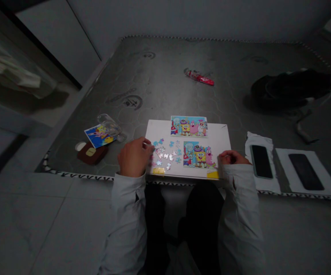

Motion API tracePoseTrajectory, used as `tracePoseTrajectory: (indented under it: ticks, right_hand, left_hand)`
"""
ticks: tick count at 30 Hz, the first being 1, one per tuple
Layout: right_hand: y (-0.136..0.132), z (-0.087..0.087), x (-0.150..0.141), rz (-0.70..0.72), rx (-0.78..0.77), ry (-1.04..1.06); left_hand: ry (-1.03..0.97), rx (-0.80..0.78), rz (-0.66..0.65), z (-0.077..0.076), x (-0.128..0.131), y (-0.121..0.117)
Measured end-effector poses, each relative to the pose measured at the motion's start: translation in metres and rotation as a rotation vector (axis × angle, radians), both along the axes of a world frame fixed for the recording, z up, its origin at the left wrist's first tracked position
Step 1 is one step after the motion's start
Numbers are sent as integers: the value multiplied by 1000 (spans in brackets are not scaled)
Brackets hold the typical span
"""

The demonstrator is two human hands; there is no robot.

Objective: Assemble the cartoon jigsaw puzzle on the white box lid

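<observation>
The partly joined puzzle (198, 154) is set on a white box (224, 141), between the fingertips of the left hand (135, 156) and right hand (233, 157); both hands' fingers are curled, their grip unclear. Loose pieces (168, 156) are scattered beside the left fingertips. Beneath, a grey mat (165, 95) is seen.

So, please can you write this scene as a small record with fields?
left hand: beside loose puzzle pieces; grip unclear
right hand: beside partly built puzzle; grip unclear
white box: under the pieces and puzzle
picture card: on the box, beyond the puzzle
left side: brown case, blue picture
right side: two phones on white sheets
</observation>
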State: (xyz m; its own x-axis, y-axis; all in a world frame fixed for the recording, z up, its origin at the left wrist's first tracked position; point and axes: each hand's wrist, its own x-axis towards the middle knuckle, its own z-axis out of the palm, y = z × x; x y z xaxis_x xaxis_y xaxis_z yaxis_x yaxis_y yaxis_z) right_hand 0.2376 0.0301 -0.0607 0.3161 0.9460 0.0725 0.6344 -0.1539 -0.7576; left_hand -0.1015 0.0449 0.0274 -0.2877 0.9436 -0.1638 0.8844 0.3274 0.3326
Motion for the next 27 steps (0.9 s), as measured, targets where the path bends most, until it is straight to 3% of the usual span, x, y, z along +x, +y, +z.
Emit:
tracePoseTrajectory:
  ticks: [5,10,15,19,27]
  right_hand:
    - [-6,11,-12,-89,-9,61]
    - [-9,19,-20,-164,23,-8]
    - [-7,17,-18,-79,-23,49]
    - [-8,17,-17,-115,28,-7]
    - [-7,17,-16,-52,-43,84]
  left_hand:
    - [-22,47,6,-11,5,5]
    - [14,50,-10,-10,2,4]
    - [60,-9,24,-5,0,0]
    - [56,-48,52,-6,2,2]
    - [60,-83,66,-5,3,3]
